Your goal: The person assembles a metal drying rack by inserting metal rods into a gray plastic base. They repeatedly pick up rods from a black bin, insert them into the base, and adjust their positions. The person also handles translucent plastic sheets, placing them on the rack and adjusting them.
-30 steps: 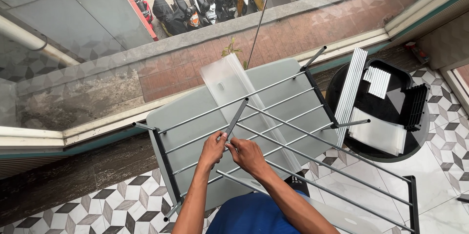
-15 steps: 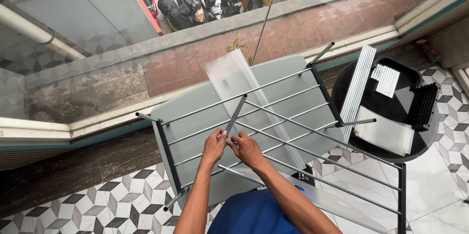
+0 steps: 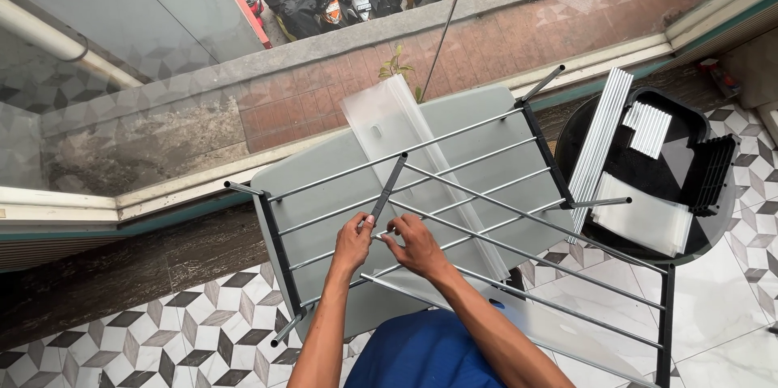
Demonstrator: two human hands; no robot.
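Grey bench (image 3: 324, 194) carries metal rack frame (image 3: 454, 218), clear plastic sleeve (image 3: 397, 125) under it toward 12 o'clock. Black tray (image 3: 713, 169) at 3 o'clock. My left hand (image 3: 353, 244) and right hand (image 3: 417, 246) both pinch dark flat bar (image 3: 387, 191), angled toward 1 o'clock.

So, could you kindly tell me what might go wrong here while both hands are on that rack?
The dark bar pinched by the left hand sits among close metal rods; fingers could get nipped if it slips. The right hand is in the same gap. The loose rod bundle leans on the black tub's rim and might slide off if the rack is jolted.
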